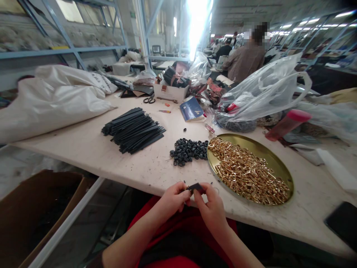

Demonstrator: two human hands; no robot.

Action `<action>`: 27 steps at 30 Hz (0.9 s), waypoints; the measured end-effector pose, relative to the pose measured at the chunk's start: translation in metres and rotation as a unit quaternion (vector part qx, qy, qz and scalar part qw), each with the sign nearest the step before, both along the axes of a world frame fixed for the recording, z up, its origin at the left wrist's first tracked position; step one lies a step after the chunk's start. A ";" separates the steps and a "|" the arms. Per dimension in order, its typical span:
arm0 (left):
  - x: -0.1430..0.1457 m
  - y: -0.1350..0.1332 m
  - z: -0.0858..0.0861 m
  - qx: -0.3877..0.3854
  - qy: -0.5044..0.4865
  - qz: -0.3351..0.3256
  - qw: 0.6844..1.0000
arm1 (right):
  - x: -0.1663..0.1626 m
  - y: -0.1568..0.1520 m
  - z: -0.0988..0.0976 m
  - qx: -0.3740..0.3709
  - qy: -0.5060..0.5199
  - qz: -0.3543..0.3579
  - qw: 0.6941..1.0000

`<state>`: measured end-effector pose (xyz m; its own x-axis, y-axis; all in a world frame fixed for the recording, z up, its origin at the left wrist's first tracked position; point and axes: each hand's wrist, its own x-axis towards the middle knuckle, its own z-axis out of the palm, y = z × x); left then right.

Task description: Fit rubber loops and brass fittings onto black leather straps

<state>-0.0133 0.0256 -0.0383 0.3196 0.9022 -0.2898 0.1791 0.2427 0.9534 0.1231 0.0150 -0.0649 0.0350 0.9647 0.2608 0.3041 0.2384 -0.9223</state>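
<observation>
Both my hands meet at the table's near edge, over my lap. My left hand and my right hand each pinch an end of a short black strap piece; a small gold bit shows at its left end. Just beyond them lies a pile of small black rings. To the right stands a round gold tray heaped with gold metal clips. A stack of black straps lies further back on the left.
A brown cardboard box sits on the floor at my left. White sacks, plastic bags, a blue booklet, scissors and a pink bottle crowd the table's back. A dark phone lies at right. People work behind.
</observation>
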 end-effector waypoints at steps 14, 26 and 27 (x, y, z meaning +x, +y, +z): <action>-0.015 0.012 -0.003 0.026 0.075 -0.031 0.996 | 0.002 0.013 -0.001 -0.181 0.153 0.161 0.958; -0.013 0.037 -0.022 0.068 0.070 -0.002 0.995 | 0.040 0.144 0.006 -0.004 -0.388 -0.063 0.920; -0.013 0.037 -0.025 0.063 0.068 -0.003 0.996 | 0.037 0.147 0.004 -0.007 -0.389 -0.062 0.919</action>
